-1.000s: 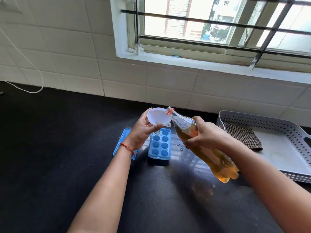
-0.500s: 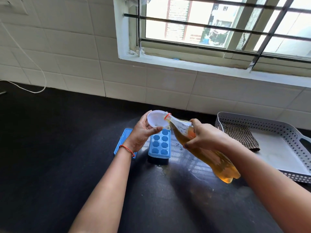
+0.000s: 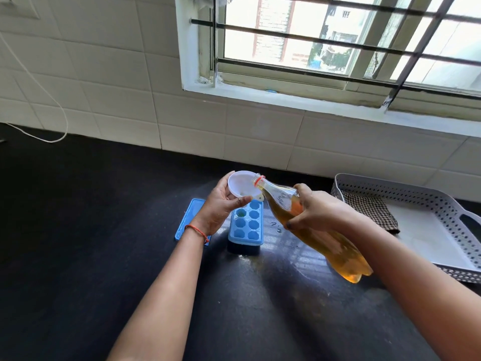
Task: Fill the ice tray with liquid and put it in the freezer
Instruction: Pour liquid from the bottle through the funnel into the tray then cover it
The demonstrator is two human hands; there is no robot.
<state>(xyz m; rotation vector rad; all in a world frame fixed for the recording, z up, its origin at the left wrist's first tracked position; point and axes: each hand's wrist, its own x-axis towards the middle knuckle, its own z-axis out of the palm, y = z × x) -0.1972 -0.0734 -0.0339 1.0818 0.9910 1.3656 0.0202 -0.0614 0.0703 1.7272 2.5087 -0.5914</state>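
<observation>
Blue ice tray (image 3: 246,226) sits on the black counter (image 3: 104,230) before me. My left hand (image 3: 218,209) curls around a white funnel (image 3: 240,185) above its far end. My right hand (image 3: 312,212) grips a tilted bottle (image 3: 338,251) of amber liquid, mouth at the funnel's rim.

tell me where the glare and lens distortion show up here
Head view: the window is blown out; barred sunlight glares off the black counter right of the ice tray and lights the bottle tipped at the funnel; the wide lens skews the wall tiles.
</observation>
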